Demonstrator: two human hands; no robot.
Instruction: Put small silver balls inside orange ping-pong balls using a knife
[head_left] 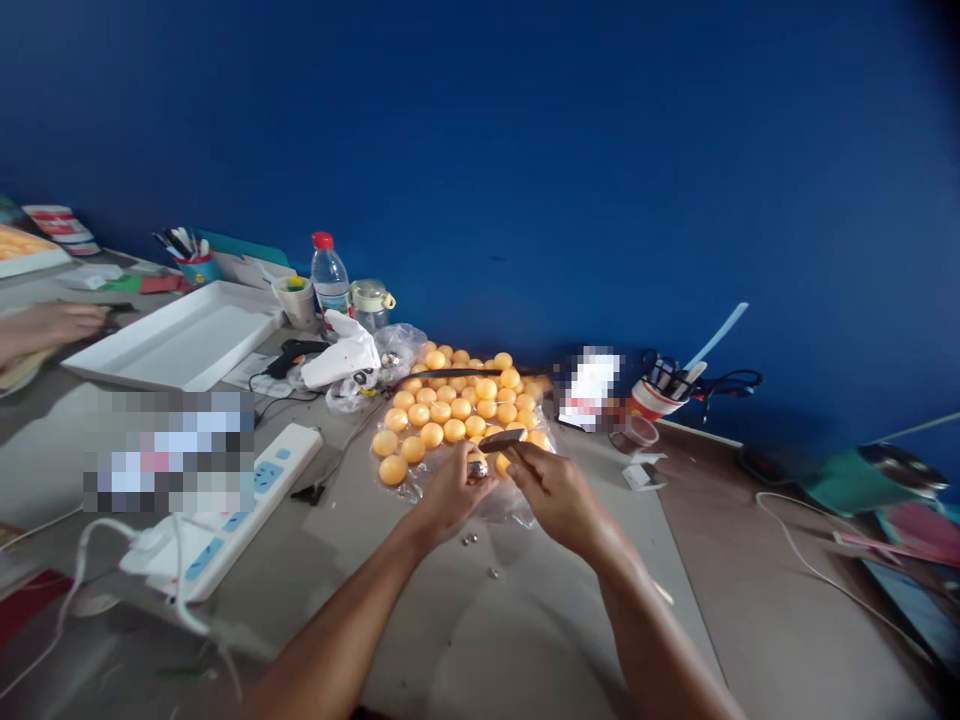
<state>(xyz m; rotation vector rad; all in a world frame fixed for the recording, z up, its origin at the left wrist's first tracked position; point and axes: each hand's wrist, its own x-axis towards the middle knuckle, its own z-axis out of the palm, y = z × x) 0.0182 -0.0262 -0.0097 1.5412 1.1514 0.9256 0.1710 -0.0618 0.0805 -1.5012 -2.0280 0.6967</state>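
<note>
My left hand (448, 495) is closed round a small shiny silver ball (477, 469), held just above the grey table (480, 620). My right hand (551, 487) pinches a dark flat tool (501, 440) whose tip points left, over the silver ball. Both hands hover at the near edge of a clear plastic sheet covered with several orange ping-pong balls (450, 405). Two or three tiny silver beads (471, 540) lie on the table below my hands.
A white power strip (225, 510) with cables lies at left, a white tray (180, 340) behind it. A glue gun (296, 352), water bottle (329, 278), jar and cups stand at the back. Another person's hand (52, 325) rests far left. A cup of scissors (660, 390) stands right.
</note>
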